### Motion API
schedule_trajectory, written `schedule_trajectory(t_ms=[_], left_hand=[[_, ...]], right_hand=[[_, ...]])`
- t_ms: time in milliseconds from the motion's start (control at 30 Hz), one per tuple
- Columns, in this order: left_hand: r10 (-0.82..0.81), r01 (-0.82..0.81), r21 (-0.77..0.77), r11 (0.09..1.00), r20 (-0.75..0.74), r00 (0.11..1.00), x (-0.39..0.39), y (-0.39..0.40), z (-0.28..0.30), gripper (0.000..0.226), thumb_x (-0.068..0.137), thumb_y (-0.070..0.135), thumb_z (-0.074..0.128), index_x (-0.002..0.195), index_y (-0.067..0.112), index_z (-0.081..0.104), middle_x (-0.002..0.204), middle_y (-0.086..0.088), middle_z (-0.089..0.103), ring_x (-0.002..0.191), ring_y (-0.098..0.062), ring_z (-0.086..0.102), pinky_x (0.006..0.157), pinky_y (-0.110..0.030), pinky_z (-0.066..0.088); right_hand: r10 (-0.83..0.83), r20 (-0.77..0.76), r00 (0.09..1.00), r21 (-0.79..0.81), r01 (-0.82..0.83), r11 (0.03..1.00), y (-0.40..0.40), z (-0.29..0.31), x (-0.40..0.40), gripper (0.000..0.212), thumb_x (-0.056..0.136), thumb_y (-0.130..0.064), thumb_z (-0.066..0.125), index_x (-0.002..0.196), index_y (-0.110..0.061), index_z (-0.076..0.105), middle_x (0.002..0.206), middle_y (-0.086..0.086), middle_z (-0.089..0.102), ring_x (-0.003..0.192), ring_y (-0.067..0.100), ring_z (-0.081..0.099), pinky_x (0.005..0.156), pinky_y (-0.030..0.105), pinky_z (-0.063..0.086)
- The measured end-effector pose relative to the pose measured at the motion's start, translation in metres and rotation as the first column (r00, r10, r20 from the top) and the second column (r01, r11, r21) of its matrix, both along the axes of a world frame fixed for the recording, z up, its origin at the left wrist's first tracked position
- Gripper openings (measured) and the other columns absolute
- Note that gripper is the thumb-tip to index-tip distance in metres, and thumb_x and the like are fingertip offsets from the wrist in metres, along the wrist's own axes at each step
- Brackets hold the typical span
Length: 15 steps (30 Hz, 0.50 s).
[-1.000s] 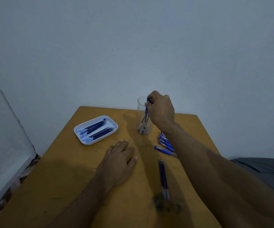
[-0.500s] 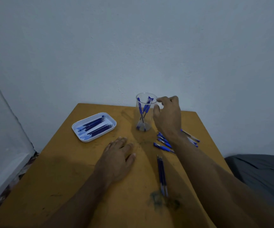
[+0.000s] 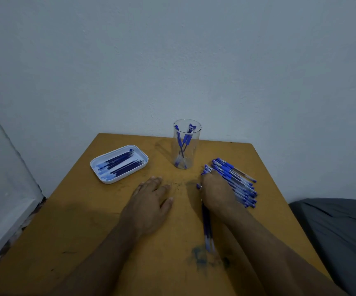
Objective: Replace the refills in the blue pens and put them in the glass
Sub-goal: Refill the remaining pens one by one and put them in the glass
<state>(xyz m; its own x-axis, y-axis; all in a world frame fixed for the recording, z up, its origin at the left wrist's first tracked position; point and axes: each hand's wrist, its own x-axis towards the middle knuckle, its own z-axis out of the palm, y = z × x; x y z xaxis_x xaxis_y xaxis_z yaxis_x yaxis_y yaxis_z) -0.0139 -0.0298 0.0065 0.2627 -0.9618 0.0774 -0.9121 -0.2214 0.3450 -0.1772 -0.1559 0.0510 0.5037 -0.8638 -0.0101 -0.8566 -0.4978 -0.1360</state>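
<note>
The right hand (image 3: 216, 192) has been drawn back from the rim of the glass (image 3: 186, 144) and lowered onto the near end of the pile of blue pens (image 3: 236, 182) on the table; whether a pen is gripped cannot be told. The pen held at the rim a second ago has been left standing inside the glass.

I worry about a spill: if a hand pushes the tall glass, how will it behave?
The glass is tall and narrow, so it probably tips easily. Its clear wall looks smooth, perhaps slippery. The few pens leaning inside likely add little weight.
</note>
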Motion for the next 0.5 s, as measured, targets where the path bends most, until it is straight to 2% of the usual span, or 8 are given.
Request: schedule_trajectory(t_ms=[167,233,333,367,433,500], left_hand=[[0.004,-0.005,-0.01,1.0,-0.007,1.0,0.0,-0.001,0.0,0.056,0.102,0.058,0.035,0.153,0.036,0.036,0.167,0.007,0.021,0.154,-0.012,0.011,0.126,-0.039,0.012],[0.011,-0.012,-0.027,1.0,-0.027,1.0,0.002,-0.001,-0.001,0.053,0.101,0.058,0.038,0.15,0.037,0.041,0.164,0.007,0.026,0.152,-0.014,0.018,0.124,-0.04,0.02],[0.012,-0.021,-0.102,0.995,-0.088,0.996,0.003,0.001,0.0,0.039,0.1,0.05,0.049,0.134,0.034,0.059,0.149,0.01,0.048,0.138,-0.011,0.037,0.115,-0.036,0.036],[0.011,-0.031,-0.15,0.988,-0.131,0.991,0.002,0.003,0.002,0.03,0.1,0.046,0.052,0.124,0.034,0.065,0.138,0.011,0.058,0.13,-0.009,0.045,0.108,-0.034,0.042],[0.032,-0.109,-0.261,0.959,-0.281,0.959,-0.001,0.008,0.006,0.013,0.099,0.039,0.058,0.1,0.035,0.07,0.106,0.015,0.069,0.104,-0.003,0.06,0.089,-0.028,0.051],[0.031,-0.198,-0.301,0.933,-0.481,0.876,-0.007,0.014,0.012,0.02,0.099,0.039,0.059,0.088,0.03,0.073,0.084,0.011,0.072,0.082,-0.005,0.067,0.073,-0.03,0.056]], right_hand=[[-0.039,0.006,0.999,0.004,0.039,0.999,0.003,0.01,0.0,0.023,0.094,-0.003,0.062,0.114,-0.013,0.055,0.087,0.002,0.057,0.082,0.017,0.057,0.073,0.031,0.054],[-0.021,0.044,0.999,-0.067,0.024,0.997,0.009,0.02,0.001,0.022,0.096,-0.007,0.061,0.115,-0.016,0.054,0.095,0.003,0.063,0.085,0.018,0.062,0.076,0.035,0.059],[-0.017,0.088,0.996,-0.123,0.027,0.992,0.021,0.036,0.004,0.014,0.099,-0.018,0.059,0.112,-0.021,0.054,0.099,0.003,0.065,0.086,0.019,0.062,0.076,0.039,0.06],[-0.024,0.141,0.99,-0.095,0.038,0.995,0.026,0.04,0.006,0.013,0.099,-0.022,0.059,0.111,-0.022,0.054,0.098,0.002,0.065,0.086,0.018,0.062,0.076,0.039,0.06],[-0.055,0.334,0.941,0.065,0.035,0.997,0.034,0.046,0.006,0.02,0.098,-0.027,0.062,0.117,-0.027,0.057,0.101,-0.001,0.066,0.086,0.015,0.063,0.074,0.036,0.058],[-0.149,0.571,0.807,0.303,-0.039,0.952,0.044,0.045,0.006,0.025,0.097,-0.028,0.067,0.121,-0.025,0.063,0.1,0.0,0.07,0.081,0.014,0.065,0.067,0.032,0.054]])
